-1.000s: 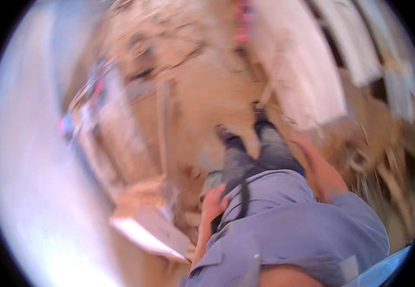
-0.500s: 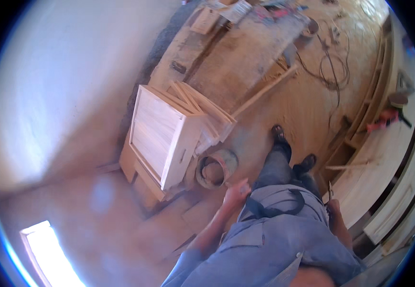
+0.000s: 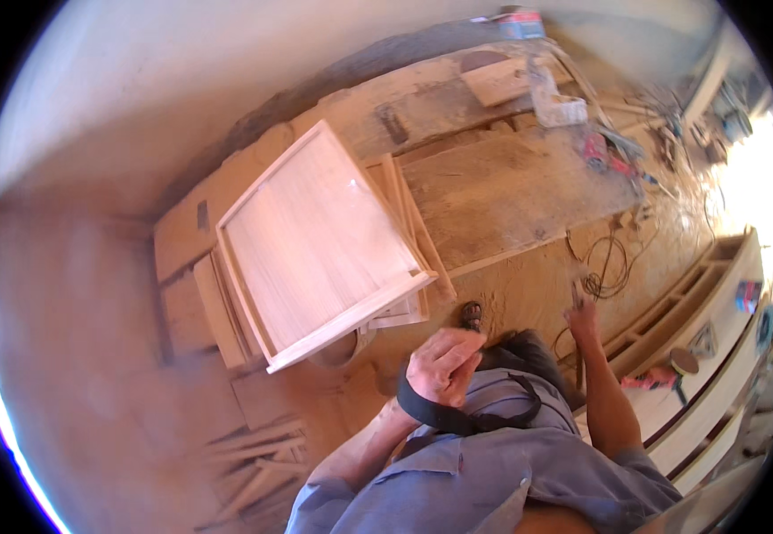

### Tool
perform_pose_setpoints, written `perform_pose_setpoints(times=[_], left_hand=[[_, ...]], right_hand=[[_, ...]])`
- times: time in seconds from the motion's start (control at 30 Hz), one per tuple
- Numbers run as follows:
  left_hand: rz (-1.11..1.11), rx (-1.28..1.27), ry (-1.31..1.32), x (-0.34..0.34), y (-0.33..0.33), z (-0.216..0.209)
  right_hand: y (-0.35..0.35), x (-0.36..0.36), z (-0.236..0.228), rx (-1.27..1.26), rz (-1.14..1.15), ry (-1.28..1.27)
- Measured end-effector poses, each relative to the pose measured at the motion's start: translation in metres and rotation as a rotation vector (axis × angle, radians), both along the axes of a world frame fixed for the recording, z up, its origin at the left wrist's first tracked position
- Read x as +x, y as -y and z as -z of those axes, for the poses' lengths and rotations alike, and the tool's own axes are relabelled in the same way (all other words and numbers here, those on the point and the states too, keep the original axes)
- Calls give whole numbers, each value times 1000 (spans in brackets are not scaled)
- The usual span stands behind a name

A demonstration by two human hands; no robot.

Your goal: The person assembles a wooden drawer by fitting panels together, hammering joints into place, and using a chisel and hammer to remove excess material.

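My left hand point(image 3: 444, 367) is raised in front of my waist with its fingers curled together; whether anything is inside them is hidden. A black strap point(image 3: 440, 416) loops past its wrist and across my shirt. Up and to the left of that hand, a pale wooden drawer-like box point(image 3: 319, 249) leans tilted on other wooden pieces, its flat panel framed by a raised rim. My right hand point(image 3: 581, 316) is out over the floor on the right, fingers closed around something thin and blurred that I cannot make out.
Behind the box stands a dusty low bench point(image 3: 511, 191) with a wooden board point(image 3: 497, 82) on top. Cables point(image 3: 613, 271) lie coiled on the floor. Along the right runs a long wooden frame point(image 3: 671, 311), with a red power tool point(image 3: 653, 378) nearby. Scrap strips point(image 3: 257, 458) lie at lower left.
My view has turned, and the box looks larger and nearer. My left hand has come up in front of my waist beside the strap. My right hand has reached forward from my side.
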State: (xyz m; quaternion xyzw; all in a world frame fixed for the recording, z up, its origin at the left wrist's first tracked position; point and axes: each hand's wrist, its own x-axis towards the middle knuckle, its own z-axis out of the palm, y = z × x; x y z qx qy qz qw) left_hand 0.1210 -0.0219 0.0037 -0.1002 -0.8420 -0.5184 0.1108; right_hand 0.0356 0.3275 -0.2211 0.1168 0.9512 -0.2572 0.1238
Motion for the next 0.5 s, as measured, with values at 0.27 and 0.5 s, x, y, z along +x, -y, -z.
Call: perform_pose_setpoints(times=[0.27,0.5], left_hand=[[-431,-81,-35,-74,-6,-11],[-1173,274,1112,105,-80,61]], right_hand=[[227,-251,11,-254,-397,-81],[388,-347,29,-246,-600,-54]])
